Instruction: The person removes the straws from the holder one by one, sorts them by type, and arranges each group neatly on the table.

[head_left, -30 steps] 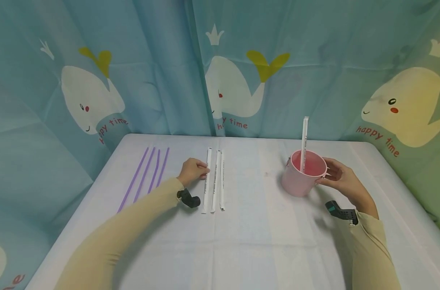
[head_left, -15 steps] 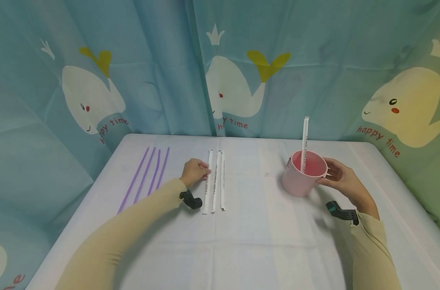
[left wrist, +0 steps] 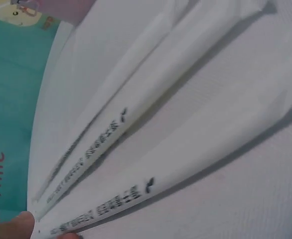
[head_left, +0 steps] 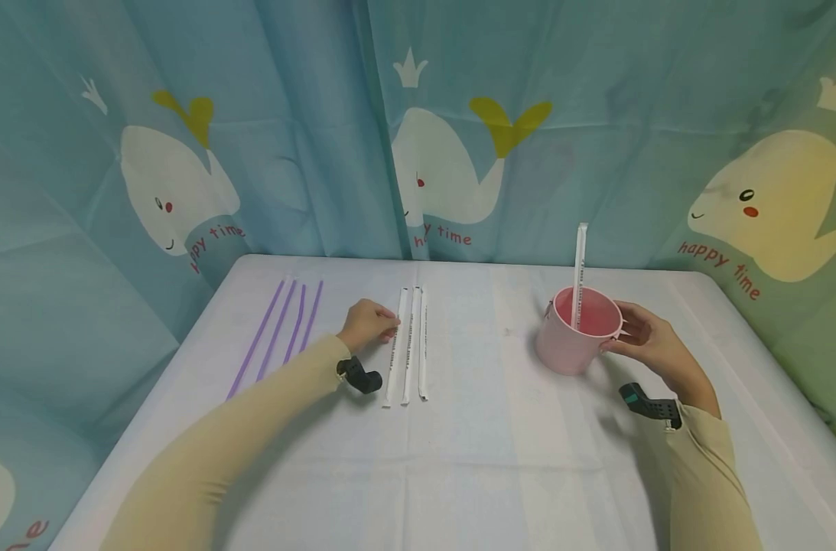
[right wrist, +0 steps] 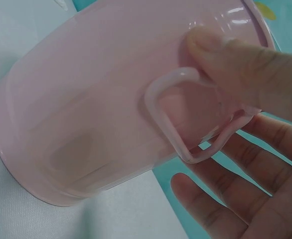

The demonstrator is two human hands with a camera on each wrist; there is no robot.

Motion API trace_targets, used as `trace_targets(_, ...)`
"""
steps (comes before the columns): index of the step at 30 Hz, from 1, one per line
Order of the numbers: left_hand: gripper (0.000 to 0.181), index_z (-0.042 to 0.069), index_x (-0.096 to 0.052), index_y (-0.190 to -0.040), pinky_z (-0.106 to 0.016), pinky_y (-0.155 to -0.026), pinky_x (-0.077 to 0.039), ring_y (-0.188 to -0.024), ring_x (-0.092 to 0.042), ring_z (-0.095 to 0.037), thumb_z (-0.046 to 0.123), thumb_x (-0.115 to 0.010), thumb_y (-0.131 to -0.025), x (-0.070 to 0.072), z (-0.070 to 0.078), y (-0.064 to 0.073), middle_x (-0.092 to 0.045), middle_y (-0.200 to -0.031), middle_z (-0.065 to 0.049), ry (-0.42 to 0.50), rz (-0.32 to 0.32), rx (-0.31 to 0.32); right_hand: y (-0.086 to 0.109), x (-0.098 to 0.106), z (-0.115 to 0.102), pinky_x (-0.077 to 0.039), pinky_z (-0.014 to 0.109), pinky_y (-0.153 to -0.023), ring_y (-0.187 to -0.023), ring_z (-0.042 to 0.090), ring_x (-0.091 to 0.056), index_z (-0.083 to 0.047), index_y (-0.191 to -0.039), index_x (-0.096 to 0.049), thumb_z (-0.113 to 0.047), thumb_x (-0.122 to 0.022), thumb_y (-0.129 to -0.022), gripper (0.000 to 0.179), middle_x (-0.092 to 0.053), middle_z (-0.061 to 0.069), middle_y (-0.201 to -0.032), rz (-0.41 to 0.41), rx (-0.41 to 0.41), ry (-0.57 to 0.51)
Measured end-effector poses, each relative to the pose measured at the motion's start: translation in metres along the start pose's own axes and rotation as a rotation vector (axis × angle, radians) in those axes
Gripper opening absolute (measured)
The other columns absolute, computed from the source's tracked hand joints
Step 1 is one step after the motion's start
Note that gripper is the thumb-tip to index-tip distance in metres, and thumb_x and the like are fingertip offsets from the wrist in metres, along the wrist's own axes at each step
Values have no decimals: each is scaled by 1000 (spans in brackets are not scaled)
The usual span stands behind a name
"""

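Observation:
My left hand [head_left: 368,323] pinches the leftmost of three white paper-wrapped straws [head_left: 393,367], which lie side by side on the table. In the left wrist view the fingertips [left wrist: 24,223] are at the printed end of that wrapped straw [left wrist: 186,169]. My right hand [head_left: 655,346] holds the pink bucket [head_left: 562,348] at its right side, near the rim. Seen from the right wrist, the thumb [right wrist: 211,42] presses the outer wall above a loop-shaped handle [right wrist: 158,109], and the other fingers spread behind. Another wrapped straw [head_left: 580,264] stands upright inside the bucket.
Several purple straws [head_left: 311,317] lie in a row at the table's left, partly hidden by the left sleeve. A white cloth covers the table [head_left: 473,474]. Behind it hangs a blue-green curtain [head_left: 307,168] with whale prints.
The top of the leftmost wrapped straw has shifted slightly right and toward me, with the left hand moving a little. The right hand and bucket stay in place.

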State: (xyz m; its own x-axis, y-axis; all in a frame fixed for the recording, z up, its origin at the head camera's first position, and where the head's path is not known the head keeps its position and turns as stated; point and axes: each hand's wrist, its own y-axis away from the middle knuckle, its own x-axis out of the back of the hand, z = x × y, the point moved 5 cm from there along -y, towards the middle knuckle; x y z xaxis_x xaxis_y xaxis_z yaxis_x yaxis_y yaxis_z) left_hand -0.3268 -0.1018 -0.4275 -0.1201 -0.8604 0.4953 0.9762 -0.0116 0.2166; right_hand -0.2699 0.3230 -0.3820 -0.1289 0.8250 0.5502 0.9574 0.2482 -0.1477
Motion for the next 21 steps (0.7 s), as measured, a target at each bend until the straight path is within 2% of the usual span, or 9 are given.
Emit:
trace_targets(4,22,-1,-69,-102,-18,-60,-55,-65,-63,-9,14,-64,-87,6,7,-1,-71,-89,-13,-53,-14,21,0,0,1,-46,2,-81,-102,-16,-53,5,-136,-38,-7,-73,-80,67,-52,-6,-125,1,2,3)
trace_targets(8,27,-1,-67,-109,-26,-71,-58,-82,-69,-21,15,-61,-88,12,22,1,-70,-105,-16,-19,-26,17,0,0,1,-46,2,-81,-103,-15,-53,5,-136,-37,-6,-73,-80,68,-52,-3,-126,0,3,0)
trace_targets(11,29,0,-66,-111,-31,-78,-58,-92,-69,-26,18,-58,-89,15,37,2,-68,-111,-17,-8,-47,-19,0,0,2,-46,3,-81,-102,-16,-53,5,-137,-37,-7,-73,-80,68,-52,-1,-127,-2,-3,2)
trace_targets(14,31,2,-66,-113,-34,-84,-57,-96,-69,-27,21,-57,-91,15,52,1,-68,-113,-16,-19,-69,-66,0,1,2,-46,3,-80,-102,-16,-52,5,-137,-37,-8,-73,-80,68,-51,0,-127,-3,-8,5)
trace_targets(21,31,2,-65,-114,-36,-90,-55,-101,-67,-28,23,-59,-92,4,92,-2,-66,-117,-15,57,-116,-178,0,1,1,-46,3,-80,-102,-17,-51,4,-137,-37,-9,-73,-81,68,-50,-4,-127,-3,-17,11)
